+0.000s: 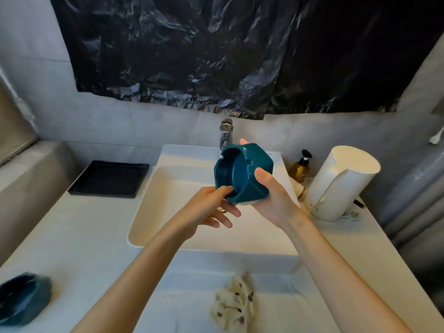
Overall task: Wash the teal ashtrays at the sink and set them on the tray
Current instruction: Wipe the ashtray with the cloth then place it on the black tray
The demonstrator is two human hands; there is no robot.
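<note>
While gripped by the right hand, thumb across the near wall and fingers behind, teal ashtray up above the sink, just in front of the faucet, tipped on its side with the hollow facing left. Left hand relaxed and holding nothing, one fingertip laid over the lower rim, other fingers loosely stretched beneath. Off to the left on the table, black tray. Second teal ashtray at the near left edge, blurred. Spotted cloth crumpled at the near side; amber pump bottle and white jug right of the sink.
</note>
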